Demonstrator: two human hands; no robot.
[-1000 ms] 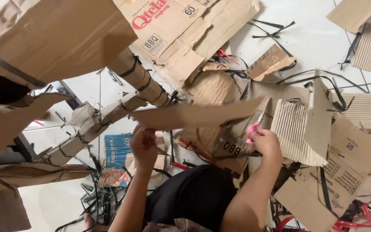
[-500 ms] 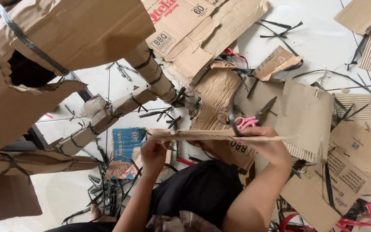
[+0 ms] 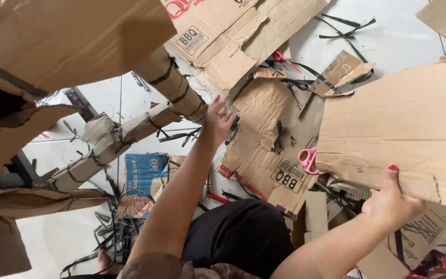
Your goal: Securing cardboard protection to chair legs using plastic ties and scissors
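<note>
Corrugated cardboard sheet (image 3: pixel 403 124) gripped at its lower edge by right hand (image 3: pixel 391 204), raised at right above pink scissors (image 3: pixel 308 159), left hand (image 3: pixel 217 121) spread wide, extended to strap-bound cardboard tube (image 3: pixel 174 85), flattened boxes (image 3: pixel 264 150) scattered beneath.

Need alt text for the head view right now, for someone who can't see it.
The right hand holds up a large cardboard sheet; the left hand reaches toward a strapped cardboard tube. Pink scissors lie among cardboard scraps.
</note>
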